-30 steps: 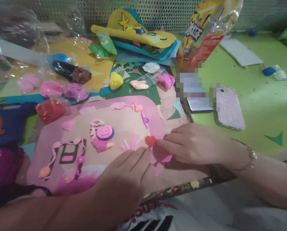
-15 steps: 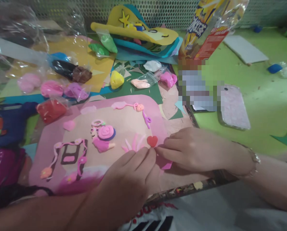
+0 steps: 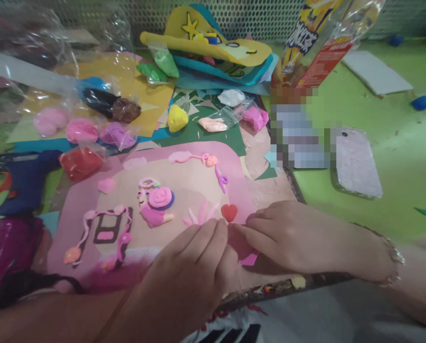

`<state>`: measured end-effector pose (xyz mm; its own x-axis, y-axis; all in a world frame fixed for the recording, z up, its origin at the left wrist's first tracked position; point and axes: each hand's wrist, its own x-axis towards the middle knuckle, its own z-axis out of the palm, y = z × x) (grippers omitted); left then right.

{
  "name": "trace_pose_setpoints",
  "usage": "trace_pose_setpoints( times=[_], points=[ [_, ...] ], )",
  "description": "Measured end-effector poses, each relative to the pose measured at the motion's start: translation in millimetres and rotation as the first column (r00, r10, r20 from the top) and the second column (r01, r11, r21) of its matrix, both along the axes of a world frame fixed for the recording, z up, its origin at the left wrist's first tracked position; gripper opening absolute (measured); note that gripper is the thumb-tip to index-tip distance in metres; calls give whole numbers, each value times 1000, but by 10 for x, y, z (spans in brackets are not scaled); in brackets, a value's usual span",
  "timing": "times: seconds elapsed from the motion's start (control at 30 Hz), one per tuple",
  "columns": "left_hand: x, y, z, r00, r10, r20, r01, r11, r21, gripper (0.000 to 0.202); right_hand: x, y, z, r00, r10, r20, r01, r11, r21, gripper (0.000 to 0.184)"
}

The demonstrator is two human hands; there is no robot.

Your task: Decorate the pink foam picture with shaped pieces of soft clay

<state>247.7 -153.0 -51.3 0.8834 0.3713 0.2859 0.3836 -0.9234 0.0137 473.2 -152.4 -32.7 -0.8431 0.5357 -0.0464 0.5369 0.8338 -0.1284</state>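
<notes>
A pink card picture (image 3: pixel 65 243) lies flat, decorated with clay shapes. Among these are a pink snail (image 3: pixel 156 202), a dark frame trimmed in pink (image 3: pixel 107 226) and a fan of pale pink petals (image 3: pixel 202 212). My left hand (image 3: pixel 195 257) rests over the card's lower right part, its fingers curled down and together, tips beside a red clay heart (image 3: pixel 229 213). Just right of the heart, my right hand (image 3: pixel 288 236) is bent low with its fingers pressed together. Both hands hide whatever is under their fingertips. A bright pink scrap (image 3: pixel 249 258) shows below the right fingers.
Bagged lumps of clay, such as red (image 3: pixel 81 163) and yellow (image 3: pixel 177 118), sit behind the card. A blue glue gun (image 3: pixel 29 178) lies left. Farther back are a yellow foam hat (image 3: pixel 234 51) and a snack bag (image 3: pixel 313 43). A phone (image 3: pixel 358 162) lies right.
My right fingertips have drawn slightly away to the right from the heart and my left fingers. The whole view has shifted a little; the heart stays in place on the card.
</notes>
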Motion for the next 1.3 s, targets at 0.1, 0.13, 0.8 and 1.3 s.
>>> trace_pose_setpoints(
  times=[0.1,0.13,0.8,1.3],
  points=[
    [5,15,-9,999,36,-34,-35,999,23,23,-17,-20,-6,1000,-20,4,20,1000,4,23],
    [5,19,-13,999,39,-38,-38,999,26,24,-20,-23,-7,1000,-25,5,25,1000,0,23],
    [-21,9,-38,998,49,-28,-48,999,19,19,27,-22,26,1000,-13,6,13,1000,7,28],
    [21,23,-29,999,46,-3,-46,998,-32,23,56,-41,-24,995,-70,68,70,997,14,52]
  ],
)
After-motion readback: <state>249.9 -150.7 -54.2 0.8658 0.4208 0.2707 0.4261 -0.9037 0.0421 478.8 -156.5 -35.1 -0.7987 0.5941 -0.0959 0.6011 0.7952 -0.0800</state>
